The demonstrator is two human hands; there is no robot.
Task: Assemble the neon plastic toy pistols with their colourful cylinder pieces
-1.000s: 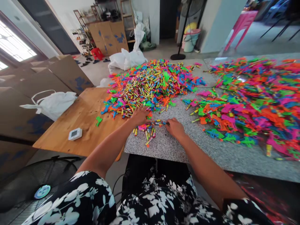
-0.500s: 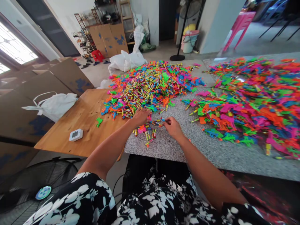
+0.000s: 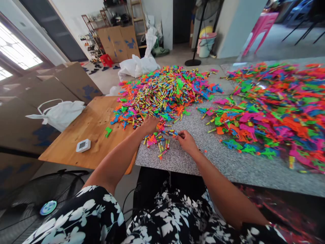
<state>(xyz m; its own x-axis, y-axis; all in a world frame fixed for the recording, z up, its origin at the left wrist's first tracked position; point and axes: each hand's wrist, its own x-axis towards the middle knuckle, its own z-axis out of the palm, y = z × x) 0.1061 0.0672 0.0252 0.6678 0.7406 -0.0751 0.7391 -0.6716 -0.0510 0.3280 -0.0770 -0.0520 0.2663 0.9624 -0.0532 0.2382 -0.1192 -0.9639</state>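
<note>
My right hand (image 3: 186, 139) is closed in a pinch on a small printed tube (image 3: 175, 133) with a blue end, just above the granite tabletop. At the near edge of a big heap of small printed tubes and bright plastic toy guns (image 3: 162, 91), my left hand (image 3: 150, 124) reaches in with bent fingers; its fingertips are hidden, so its grip cannot be told. Between and below my hands lies a small cluster of yellow tubes (image 3: 160, 146) with pink and orange pieces.
More toy guns (image 3: 274, 118) cover the right side of the granite table (image 3: 172, 162). On the wooden board (image 3: 101, 112) at left lie a white digital device (image 3: 83, 145) and a green toy gun (image 3: 108, 131). A floor fan (image 3: 48, 207) stands at lower left, near cardboard boxes (image 3: 73, 81).
My left hand has shifted slightly left and farther into the heap's edge, its fingers bending down. My right hand has moved slightly lower, still pinching the tube.
</note>
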